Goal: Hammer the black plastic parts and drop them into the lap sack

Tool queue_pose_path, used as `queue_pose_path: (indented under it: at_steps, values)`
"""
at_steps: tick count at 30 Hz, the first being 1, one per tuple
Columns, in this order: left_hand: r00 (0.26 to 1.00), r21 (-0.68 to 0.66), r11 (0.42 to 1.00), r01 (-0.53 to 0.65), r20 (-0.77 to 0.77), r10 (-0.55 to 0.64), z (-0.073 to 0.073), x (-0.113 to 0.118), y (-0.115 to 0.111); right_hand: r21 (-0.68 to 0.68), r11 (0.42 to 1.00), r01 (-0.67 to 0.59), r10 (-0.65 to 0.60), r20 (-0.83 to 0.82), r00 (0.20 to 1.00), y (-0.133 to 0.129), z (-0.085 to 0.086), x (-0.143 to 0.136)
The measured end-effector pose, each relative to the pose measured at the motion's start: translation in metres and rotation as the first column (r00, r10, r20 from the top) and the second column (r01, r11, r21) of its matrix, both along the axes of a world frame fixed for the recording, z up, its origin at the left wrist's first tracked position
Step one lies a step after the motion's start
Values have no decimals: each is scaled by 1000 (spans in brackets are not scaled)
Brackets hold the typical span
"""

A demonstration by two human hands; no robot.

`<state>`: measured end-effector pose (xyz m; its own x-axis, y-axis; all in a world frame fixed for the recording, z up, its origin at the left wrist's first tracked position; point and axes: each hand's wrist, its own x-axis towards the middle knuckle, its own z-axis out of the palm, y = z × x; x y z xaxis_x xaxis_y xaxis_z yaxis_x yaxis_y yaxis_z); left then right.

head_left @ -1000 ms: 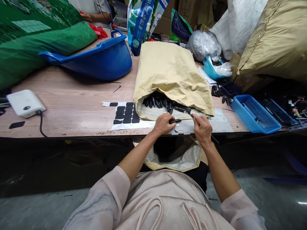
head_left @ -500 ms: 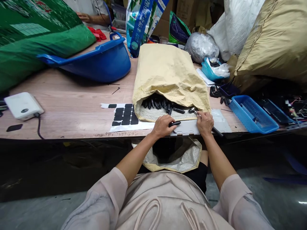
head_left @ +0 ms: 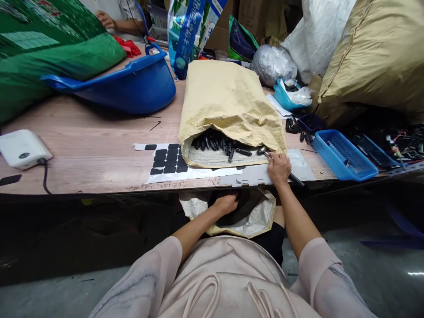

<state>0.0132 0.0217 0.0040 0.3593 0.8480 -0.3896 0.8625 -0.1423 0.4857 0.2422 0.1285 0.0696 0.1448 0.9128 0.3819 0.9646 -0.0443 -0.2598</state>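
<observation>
My right hand is wrapped around a small hammer with a metal head and a black handle, at the table's front edge. The hammer head rests at the mouth of a tan woven sack lying on the table. Inside that mouth lie several slim black plastic pieces, shaped like short pens. Below the table edge, my left hand reaches into an open sack on my lap, white inside. Its fingertips are in shadow, so whether they hold anything is hidden.
A sheet of black stickers lies left of the tan sack. A blue basin and a white box with a cord are further left. On the right stand a blue basket and large sacks. A co-worker's hand shows behind.
My left hand has gone from the table edge, where it held a black pen-like piece, down into the lap sack. My right hand stays on the hammer. The view has shifted slightly.
</observation>
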Motion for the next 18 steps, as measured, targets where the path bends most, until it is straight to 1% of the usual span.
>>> queue_pose_path:
  at_steps: [3,5,6,7,8,9,10,11,12,13,15,16,17,18]
  values:
    - [998,-40,999,-28,-56,26,1,-2,3,-6,1000,6,-6,6,1000,0,0,0]
    - [998,-37,999,6,-62,-8,9,-3,-2,-12,1000,7,-7,12,1000,0,0,-1]
    - [997,-20,998,60,-54,-61,16,-2,-5,-13,1000,7,-6,16,1000,-1,0,-1]
    - [989,14,990,142,-36,-141,23,0,-8,-13,1000,6,-6,20,1000,-1,0,-2]
    - [971,66,968,241,-9,-240,32,2,-10,-13,1000,5,-5,24,1000,-1,0,-2]
    - [941,135,933,333,20,-339,42,4,-11,-15,1000,6,-6,26,1000,-2,0,-3]
    - [909,215,893,397,47,-415,53,7,-9,-20,1000,7,-6,28,1000,-2,1,-3]
    - [890,295,861,414,70,-451,63,10,-3,-25,1000,7,-7,29,1000,-2,1,-3]
    - [892,368,846,386,84,-443,74,12,6,-29,1000,8,-7,31,999,-3,1,-4]
    - [914,434,842,320,92,-395,83,14,18,-33,999,9,-8,33,999,-3,2,-4]
    - [970,543,828,140,92,-224,98,15,49,-36,999,9,-8,36,999,-3,3,-5]
    - [987,582,811,65,81,-138,104,14,67,-37,999,10,-9,36,999,-3,3,-5]
    - [996,609,793,20,59,-70,108,13,83,-39,999,11,-9,35,999,-3,3,-5]
    - [999,625,781,10,25,-32,111,12,99,-41,999,11,-10,34,999,-3,3,-5]
